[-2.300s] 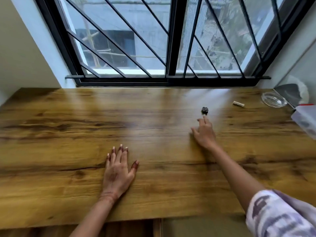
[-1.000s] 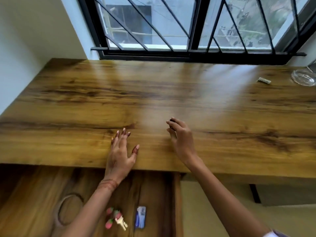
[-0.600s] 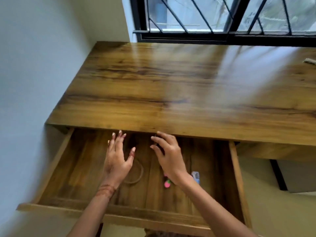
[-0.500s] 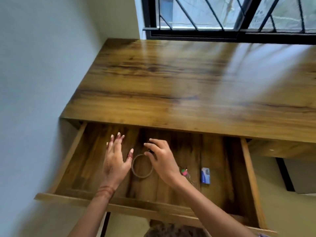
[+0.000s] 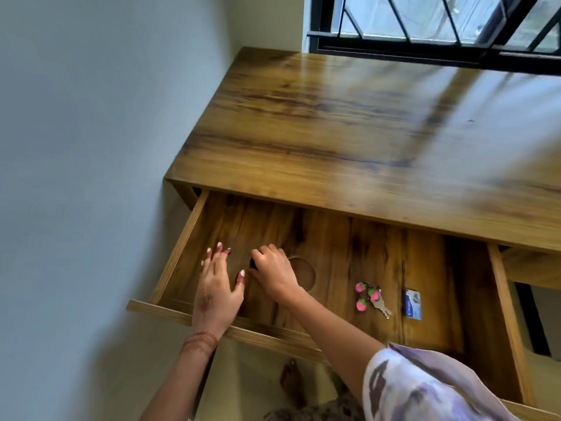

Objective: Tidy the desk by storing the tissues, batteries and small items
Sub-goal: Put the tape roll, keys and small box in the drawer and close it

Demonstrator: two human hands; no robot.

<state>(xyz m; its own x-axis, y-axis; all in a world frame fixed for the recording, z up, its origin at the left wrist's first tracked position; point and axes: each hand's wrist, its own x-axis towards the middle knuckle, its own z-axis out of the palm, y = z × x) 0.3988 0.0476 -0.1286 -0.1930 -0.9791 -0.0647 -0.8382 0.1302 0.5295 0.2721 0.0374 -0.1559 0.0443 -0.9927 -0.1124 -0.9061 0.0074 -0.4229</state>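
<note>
Bench point(image 5: 364, 132) sits under the window point(image 5: 440, 31), its left end against the wall point(image 5: 91, 147). Drawer point(image 5: 179, 250) stands open below the bench's front edge, at the left end.

In the drawer, left to right: left hand point(image 5: 217, 287), right hand point(image 5: 273, 271), ring point(image 5: 314, 276), bunch of keys point(image 5: 372, 299), small box point(image 5: 413, 305).

Left hand is in the drawer's left part, wrist over the front rim. Right hand is just beside it, fingers point(image 5: 264, 253) curled round a small item point(image 5: 251, 262) between the two hands. The ring lies flat, partly hidden behind the right hand. Keys are well right of the ring, and the box is just right of the keys.
</note>
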